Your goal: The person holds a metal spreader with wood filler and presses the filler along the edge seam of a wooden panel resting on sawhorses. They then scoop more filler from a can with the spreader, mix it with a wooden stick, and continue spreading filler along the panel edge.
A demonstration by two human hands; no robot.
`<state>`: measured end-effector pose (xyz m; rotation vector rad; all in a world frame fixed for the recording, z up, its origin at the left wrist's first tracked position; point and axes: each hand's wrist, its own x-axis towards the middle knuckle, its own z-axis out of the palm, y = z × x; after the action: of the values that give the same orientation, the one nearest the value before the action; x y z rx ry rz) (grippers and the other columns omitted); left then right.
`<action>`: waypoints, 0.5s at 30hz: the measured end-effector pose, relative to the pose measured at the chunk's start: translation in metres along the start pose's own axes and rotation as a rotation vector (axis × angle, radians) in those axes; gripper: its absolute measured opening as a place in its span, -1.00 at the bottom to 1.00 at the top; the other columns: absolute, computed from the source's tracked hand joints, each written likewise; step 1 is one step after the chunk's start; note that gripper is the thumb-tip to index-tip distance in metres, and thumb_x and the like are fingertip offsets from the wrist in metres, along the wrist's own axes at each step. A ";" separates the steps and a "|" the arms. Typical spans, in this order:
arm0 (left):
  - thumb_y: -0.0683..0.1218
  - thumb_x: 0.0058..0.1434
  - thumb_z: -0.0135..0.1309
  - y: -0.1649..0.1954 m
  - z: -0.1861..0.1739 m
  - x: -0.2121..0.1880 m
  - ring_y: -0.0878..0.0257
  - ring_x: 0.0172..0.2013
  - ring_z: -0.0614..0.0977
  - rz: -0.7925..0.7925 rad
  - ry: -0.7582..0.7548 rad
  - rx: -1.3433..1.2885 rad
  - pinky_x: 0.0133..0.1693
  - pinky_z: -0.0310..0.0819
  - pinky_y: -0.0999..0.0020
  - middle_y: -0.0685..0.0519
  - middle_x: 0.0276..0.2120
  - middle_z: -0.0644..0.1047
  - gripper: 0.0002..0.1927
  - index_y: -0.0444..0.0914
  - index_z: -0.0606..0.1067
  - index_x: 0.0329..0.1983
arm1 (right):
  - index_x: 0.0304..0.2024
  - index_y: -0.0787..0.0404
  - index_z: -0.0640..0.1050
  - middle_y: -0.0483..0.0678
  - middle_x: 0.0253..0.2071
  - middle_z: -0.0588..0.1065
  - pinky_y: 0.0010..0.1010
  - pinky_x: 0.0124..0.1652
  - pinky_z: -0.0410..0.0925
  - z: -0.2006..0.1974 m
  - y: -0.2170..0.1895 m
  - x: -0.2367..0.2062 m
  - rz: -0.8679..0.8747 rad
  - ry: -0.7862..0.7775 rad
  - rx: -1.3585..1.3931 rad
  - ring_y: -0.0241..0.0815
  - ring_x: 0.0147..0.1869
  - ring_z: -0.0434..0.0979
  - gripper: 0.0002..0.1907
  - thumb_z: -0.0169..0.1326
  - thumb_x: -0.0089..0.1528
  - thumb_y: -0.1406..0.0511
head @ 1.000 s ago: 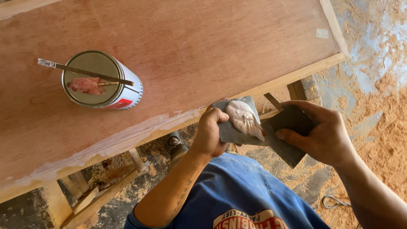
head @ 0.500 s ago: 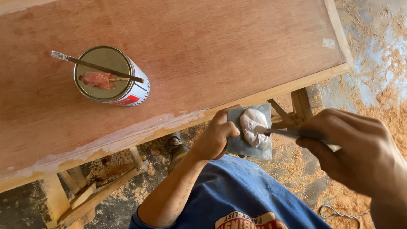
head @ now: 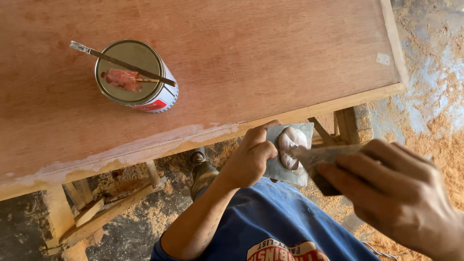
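Note:
My left hand (head: pixel 249 157) grips a flat grey metal plate (head: pixel 280 169) that carries a lump of pale pinkish filler (head: pixel 290 145). My right hand (head: pixel 391 195) holds a thin scraper blade (head: pixel 316 157) whose tip touches the filler on the plate. Both hands hover just off the near edge of a large reddish plywood board (head: pixel 241 58). A smear of pale filler (head: pixel 145 147) runs along that near edge.
A round tin can (head: pixel 137 77) stands on the board at the left, with pink filler on its lid and a thin stick (head: pixel 121 63) laid across it. Wooden trestle legs (head: pixel 87 212) and sawdust-covered floor (head: pixel 425 125) lie below. My blue shirt (head: pixel 280 227) fills the bottom.
My right hand has come nearer the camera and swung the scraper onto the filler lump. The plate has tilted flatter in my left hand, and the view has shifted slightly.

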<state>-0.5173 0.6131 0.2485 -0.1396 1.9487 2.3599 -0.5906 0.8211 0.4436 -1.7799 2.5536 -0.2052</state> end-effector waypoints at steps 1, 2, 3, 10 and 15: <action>-0.20 0.19 -0.14 -0.001 -0.001 -0.001 -0.09 0.29 0.34 0.054 0.000 0.036 0.32 0.17 0.12 -0.26 0.30 0.36 -0.62 -0.38 0.44 0.06 | -0.09 0.13 0.68 -0.11 -0.15 0.61 -0.39 -0.22 0.51 0.003 0.000 0.001 -0.049 0.004 0.024 -0.25 -0.20 0.57 -0.64 0.28 0.03 0.41; -0.20 0.21 -0.15 -0.001 -0.002 -0.002 -0.10 0.33 0.31 0.107 0.002 0.072 0.35 0.13 0.10 -0.26 0.33 0.34 -0.66 -0.40 0.46 0.01 | -0.11 0.13 0.67 -0.10 -0.15 0.62 -0.36 -0.21 0.51 0.003 0.000 0.002 -0.041 0.004 -0.003 -0.22 -0.18 0.58 -0.63 0.26 0.00 0.42; -0.20 0.22 -0.15 -0.002 -0.003 -0.003 -0.10 0.37 0.28 0.159 0.003 0.110 0.37 0.09 0.09 -0.26 0.37 0.32 -0.69 -0.41 0.48 -0.03 | -0.12 0.12 0.67 -0.09 -0.16 0.62 -0.33 -0.20 0.52 0.004 0.000 0.004 -0.034 0.005 -0.028 -0.19 -0.17 0.59 -0.62 0.25 -0.02 0.43; -0.20 0.27 -0.12 0.000 -0.004 -0.006 -0.05 0.33 0.35 0.173 -0.056 0.212 0.38 0.17 0.13 -0.22 0.37 0.36 -0.79 -0.39 0.46 -0.10 | -0.10 0.14 0.69 -0.03 -0.11 0.63 -0.33 -0.23 0.49 0.001 -0.006 0.016 -0.042 0.104 -0.045 -0.25 -0.16 0.58 -0.67 0.29 0.08 0.47; -0.23 0.25 -0.14 0.009 -0.007 -0.008 -0.09 0.32 0.34 0.236 -0.029 0.139 0.36 0.14 0.12 -0.27 0.33 0.35 -0.65 -0.47 0.48 0.04 | -0.12 0.15 0.68 -0.07 -0.13 0.63 -0.24 -0.21 0.47 0.005 -0.003 0.008 -0.002 -0.036 -0.063 -0.18 -0.14 0.58 -0.62 0.27 -0.03 0.34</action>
<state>-0.5104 0.6044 0.2568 0.1400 2.2172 2.3323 -0.5900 0.8121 0.4399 -1.7900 2.5613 -0.0929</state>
